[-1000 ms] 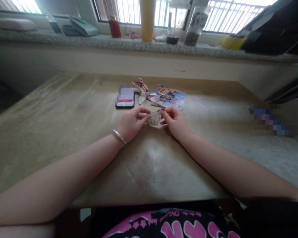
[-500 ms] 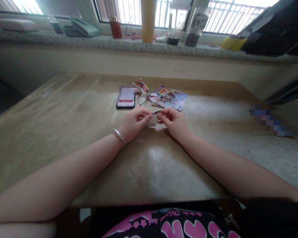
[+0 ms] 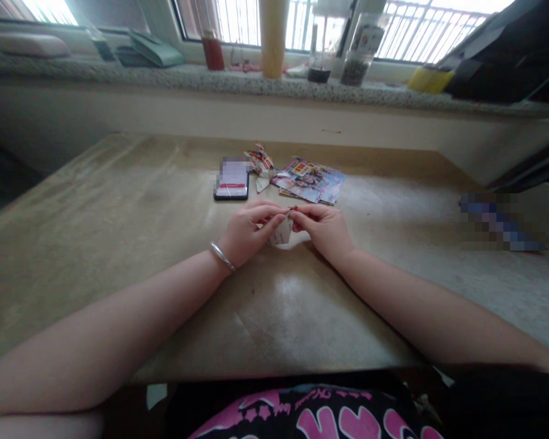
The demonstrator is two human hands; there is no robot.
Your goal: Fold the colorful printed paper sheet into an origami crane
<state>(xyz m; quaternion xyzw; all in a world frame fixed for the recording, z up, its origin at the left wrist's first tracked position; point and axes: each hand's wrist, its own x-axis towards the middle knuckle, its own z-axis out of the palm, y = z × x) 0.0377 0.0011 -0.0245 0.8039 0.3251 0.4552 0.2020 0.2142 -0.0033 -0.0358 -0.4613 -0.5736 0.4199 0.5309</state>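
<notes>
A small piece of paper point(image 3: 282, 233), white with faint print on the side facing me, is held between my two hands above the table. My left hand point(image 3: 252, 228), with a silver bangle at the wrist, is closed on its left part, thumb in front. The thumb and fingers of my right hand point(image 3: 322, 227) pinch its upper right corner, where a bit of red shows. Most of the paper's far side is hidden. Just beyond my hands lie colourful printed sheets point(image 3: 308, 180) and a crumpled printed paper point(image 3: 261, 167).
A phone point(image 3: 232, 180) lies left of the crumpled paper on the table point(image 3: 132, 213). At the far right is a blurred bluish object point(image 3: 498, 225). Along the windowsill point(image 3: 238, 85) stand a red jar point(image 3: 213, 52), a tall yellow cylinder point(image 3: 273, 39) and clear containers point(image 3: 357, 55).
My hands have drawn closer together. The paper has turned and tilted, so more of its white printed face shows and less of its coloured edge.
</notes>
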